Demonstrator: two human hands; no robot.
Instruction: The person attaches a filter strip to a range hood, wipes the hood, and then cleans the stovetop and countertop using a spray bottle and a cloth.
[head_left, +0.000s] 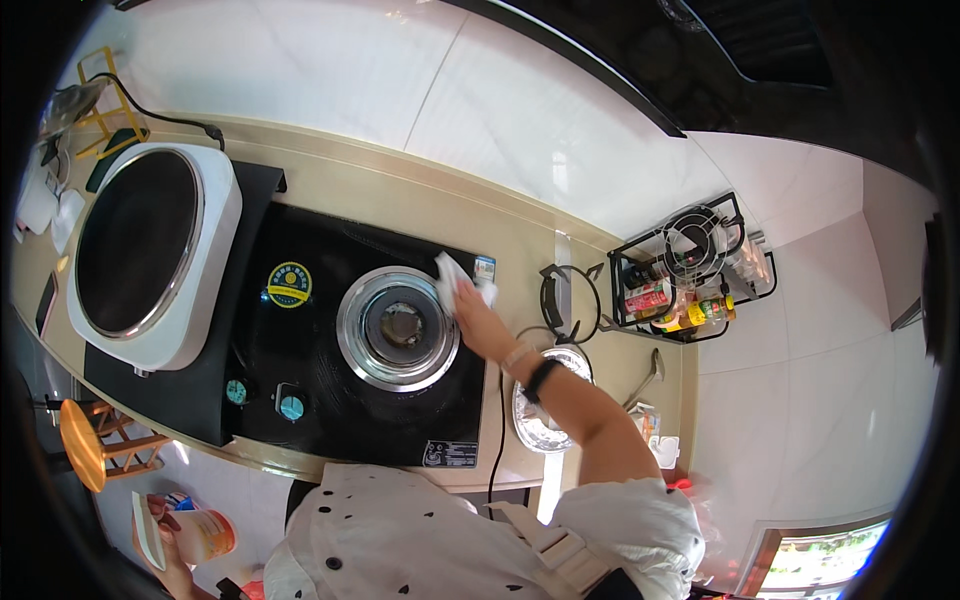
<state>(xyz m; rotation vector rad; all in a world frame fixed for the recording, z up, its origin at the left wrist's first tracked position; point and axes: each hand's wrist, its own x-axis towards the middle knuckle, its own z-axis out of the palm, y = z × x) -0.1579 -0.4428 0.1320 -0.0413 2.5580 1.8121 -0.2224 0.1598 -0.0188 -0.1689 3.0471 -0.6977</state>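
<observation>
My right hand (480, 322) presses a white cloth or wipe (456, 282) on the black glass gas hob (322, 382), at the upper right edge of the round metal burner (398, 328). Two control knobs and a round yellow sticker (289, 284) are on the hob's left part. Low at the left, away from the counter, my left hand (166, 544) holds a white and orange tub (206, 534) together with a flat white object (148, 530) that I cannot identify.
A white electric hotplate (214, 285) stands left of the burner on a black stand. Right of the hob are a black pan support (547, 300), a foil-like round liner (529, 420), a cable and a rack of bottles (616, 292). A wooden stool (81, 446) stands below.
</observation>
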